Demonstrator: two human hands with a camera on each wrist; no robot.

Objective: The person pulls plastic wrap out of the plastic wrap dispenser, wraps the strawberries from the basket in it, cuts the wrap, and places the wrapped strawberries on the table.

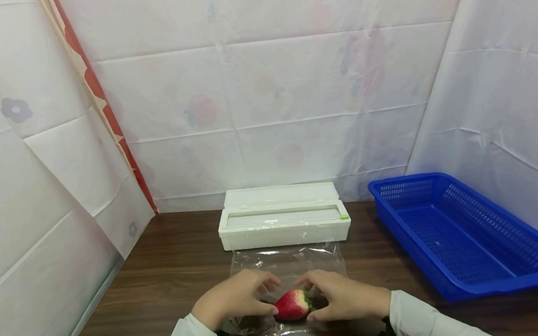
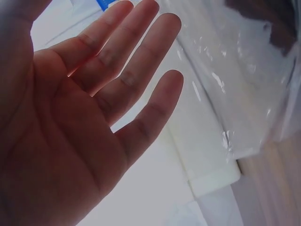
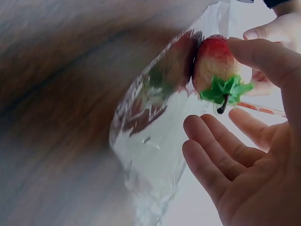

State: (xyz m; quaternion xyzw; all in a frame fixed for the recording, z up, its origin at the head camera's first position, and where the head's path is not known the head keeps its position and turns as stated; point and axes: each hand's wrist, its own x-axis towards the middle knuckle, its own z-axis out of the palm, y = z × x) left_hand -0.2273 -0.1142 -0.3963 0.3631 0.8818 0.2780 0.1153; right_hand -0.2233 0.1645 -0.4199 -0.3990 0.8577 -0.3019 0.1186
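A red and pale yellow strawberry point(image 1: 292, 306) with green leaves lies on clear plastic wrap point(image 1: 277, 260) close to the table's front. To its left is my left hand point(image 1: 234, 299), thumb tip right at the strawberry's pointed end. My right hand point(image 1: 349, 295) is on the leafy side, fingers spread and gently bent. In the right wrist view the strawberry point(image 3: 214, 66) shows its dark stem, and the right fingers point(image 3: 216, 146) hold nothing. The left palm point(image 2: 61, 136) faces the left wrist camera with relaxed fingers and nothing in them.
Behind the wrap stands a white wrap dispenser box point(image 1: 284, 236) with its lid raised and a green slider at the right end; the film stretches from it toward the hands. A blue plastic basket point(image 1: 451, 280) sits at the right. Patterned white cloth point(image 1: 262, 94) walls the brown table.
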